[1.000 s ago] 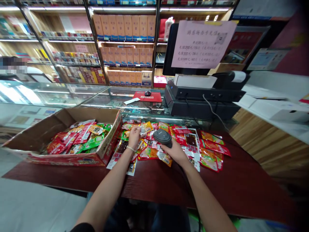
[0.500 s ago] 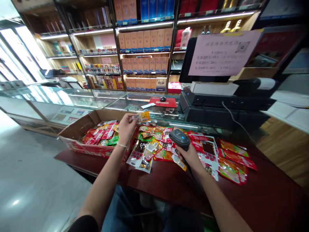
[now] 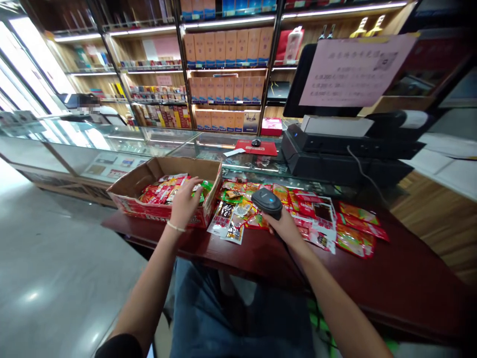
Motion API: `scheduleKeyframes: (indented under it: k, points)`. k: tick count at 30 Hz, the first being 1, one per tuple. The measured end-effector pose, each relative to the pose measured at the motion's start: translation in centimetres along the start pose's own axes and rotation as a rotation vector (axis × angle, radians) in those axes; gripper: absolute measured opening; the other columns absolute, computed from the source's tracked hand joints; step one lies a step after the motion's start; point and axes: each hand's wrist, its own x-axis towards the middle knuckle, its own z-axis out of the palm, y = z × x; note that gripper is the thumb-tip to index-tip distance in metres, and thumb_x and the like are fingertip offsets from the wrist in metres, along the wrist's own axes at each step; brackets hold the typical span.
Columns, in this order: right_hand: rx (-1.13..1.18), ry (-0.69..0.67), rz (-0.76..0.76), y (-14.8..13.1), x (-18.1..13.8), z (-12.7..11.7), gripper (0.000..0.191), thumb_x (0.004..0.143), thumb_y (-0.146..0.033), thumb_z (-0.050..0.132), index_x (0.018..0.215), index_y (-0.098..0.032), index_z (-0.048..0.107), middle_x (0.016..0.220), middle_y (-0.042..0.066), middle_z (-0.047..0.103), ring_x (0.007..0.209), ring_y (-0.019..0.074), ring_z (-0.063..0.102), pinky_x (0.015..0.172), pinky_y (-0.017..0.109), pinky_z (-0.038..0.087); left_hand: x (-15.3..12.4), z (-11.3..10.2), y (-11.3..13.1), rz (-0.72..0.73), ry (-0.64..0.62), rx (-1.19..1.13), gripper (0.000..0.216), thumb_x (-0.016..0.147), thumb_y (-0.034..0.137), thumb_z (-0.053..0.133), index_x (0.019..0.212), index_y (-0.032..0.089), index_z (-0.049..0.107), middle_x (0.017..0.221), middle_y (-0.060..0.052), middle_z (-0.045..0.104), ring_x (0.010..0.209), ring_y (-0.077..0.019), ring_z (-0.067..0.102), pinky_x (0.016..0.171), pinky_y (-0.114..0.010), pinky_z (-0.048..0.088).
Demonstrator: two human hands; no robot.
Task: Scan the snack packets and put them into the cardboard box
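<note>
My right hand [image 3: 286,229] is wrapped round a dark barcode scanner [image 3: 267,201], which shows a small blue light and is held over the spread packets. My left hand [image 3: 185,205] is at the near right side of an open cardboard box [image 3: 186,166], its fingers apart over the contents and no packet visible in it. Inside the box lie small snack packets [image 3: 158,191] in red, yellow and green. Many more snack packets, among them a white and dark one [image 3: 222,215], lie on the dark red counter [image 3: 261,258] from the box to the right.
Behind the packets runs a glass display counter [image 3: 164,144] with a red mat [image 3: 268,148] and a mouse on it. A monitor with a pink notice [image 3: 354,72] stands on black equipment [image 3: 346,149] at the right. Boxed goods fill the back shelves; a person [image 3: 89,112] is far left.
My left hand held a small yellow-orange packet above the box's right edge; it is now lower, over the box, without that packet. My right hand still holds the scanner, slightly farther left.
</note>
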Motion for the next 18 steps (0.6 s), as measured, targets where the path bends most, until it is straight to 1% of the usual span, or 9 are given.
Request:
scheduleKeyframes:
  k: [2, 4, 6, 8, 10, 12, 14, 16, 18]
  points:
    - [0.014, 0.017, 0.022, 0.1, -1.1, 0.1, 0.045, 0.079, -0.050, 0.069, 0.112, -0.020, 0.058, 0.049, -0.006, 0.056, 0.036, 0.0145, 0.051, 0.038, 0.025, 0.039, -2.0, 1.3, 2.1, 0.089, -0.059, -0.061, 0.028, 0.096, 0.029, 0.047, 0.116, 0.021, 0.065, 0.128, -0.008, 0.066, 0.122, -0.0214, 0.059, 0.108, -0.038, 0.043]
    - [0.029, 0.028, 0.038, 0.3, -2.1, 0.1, 0.045, 0.079, -0.051, 0.069, 0.111, -0.021, 0.058, 0.048, -0.006, 0.056, 0.035, 0.0141, 0.050, 0.038, 0.025, 0.038, -4.1, 3.5, 3.4, 0.162, -0.206, -0.114, 0.031, 0.098, 0.025, 0.043, 0.121, 0.021, 0.063, 0.129, -0.008, 0.065, 0.123, -0.0191, 0.058, 0.110, -0.035, 0.043]
    - [0.040, 0.033, 0.056, 0.4, -3.1, -0.1, 0.045, 0.079, -0.052, 0.070, 0.109, -0.022, 0.058, 0.049, -0.006, 0.056, 0.035, 0.0138, 0.050, 0.038, 0.025, 0.039, -6.0, 6.4, 3.6, 0.156, -0.375, -0.075, 0.033, 0.097, 0.024, 0.044, 0.125, 0.017, 0.061, 0.131, -0.011, 0.063, 0.126, -0.0208, 0.056, 0.110, -0.036, 0.042]
    - [0.048, 0.037, 0.067, 0.4, -3.9, -0.4, 0.044, 0.078, -0.052, 0.070, 0.107, -0.022, 0.058, 0.050, -0.006, 0.056, 0.035, 0.0134, 0.050, 0.037, 0.025, 0.039, -7.6, 9.3, 3.1, 0.078, -0.487, 0.068, 0.038, 0.095, 0.027, 0.049, 0.128, 0.011, 0.058, 0.138, -0.019, 0.057, 0.132, -0.0290, 0.050, 0.112, -0.045, 0.039]
    - [0.051, 0.051, 0.071, 0.3, -4.5, -0.7, 0.044, 0.077, -0.054, 0.071, 0.104, -0.022, 0.058, 0.050, -0.006, 0.056, 0.035, 0.0131, 0.050, 0.038, 0.025, 0.039, -8.7, 11.7, 2.5, -0.007, -0.511, 0.189, 0.042, 0.094, 0.032, 0.051, 0.130, 0.010, 0.056, 0.143, -0.022, 0.051, 0.137, -0.0357, 0.043, 0.111, -0.055, 0.036]
    - [0.062, 0.080, 0.074, 0.2, -5.1, -1.1, 0.044, 0.075, -0.055, 0.072, 0.099, -0.021, 0.057, 0.050, -0.007, 0.055, 0.035, 0.0129, 0.050, 0.038, 0.024, 0.039, -9.4, 13.1, 2.3, -0.005, -0.491, 0.222, 0.044, 0.095, 0.033, 0.049, 0.133, 0.011, 0.055, 0.146, -0.021, 0.048, 0.139, -0.0368, 0.039, 0.112, -0.058, 0.032]
    - [0.076, 0.094, 0.084, 0.1, -5.5, -1.5, 0.044, 0.075, -0.056, 0.073, 0.095, -0.021, 0.055, 0.050, -0.007, 0.055, 0.035, 0.0124, 0.050, 0.037, 0.024, 0.038, -9.9, 13.7, 2.5, 0.085, -0.489, 0.167, 0.043, 0.096, 0.030, 0.047, 0.134, 0.012, 0.054, 0.146, -0.019, 0.049, 0.138, -0.0339, 0.041, 0.114, -0.054, 0.031]
    - [0.083, 0.099, 0.089, 0.1, -5.9, -1.9, 0.042, 0.076, -0.055, 0.072, 0.091, -0.021, 0.054, 0.050, -0.007, 0.054, 0.035, 0.0115, 0.049, 0.037, 0.023, 0.038, -10.1, 13.9, 2.8, 0.177, -0.512, 0.062, 0.043, 0.095, 0.031, 0.049, 0.134, 0.013, 0.056, 0.145, -0.016, 0.052, 0.137, -0.0306, 0.044, 0.115, -0.049, 0.033]
    - [0.088, 0.110, 0.091, 0.3, -6.1, -2.3, 0.040, 0.077, -0.054, 0.072, 0.089, -0.021, 0.053, 0.050, -0.007, 0.054, 0.035, 0.0108, 0.049, 0.037, 0.022, 0.038, -10.1, 14.0, 3.1, 0.219, -0.534, -0.066, 0.040, 0.094, 0.034, 0.050, 0.129, 0.016, 0.060, 0.141, -0.014, 0.056, 0.134, -0.0276, 0.048, 0.114, -0.045, 0.036]
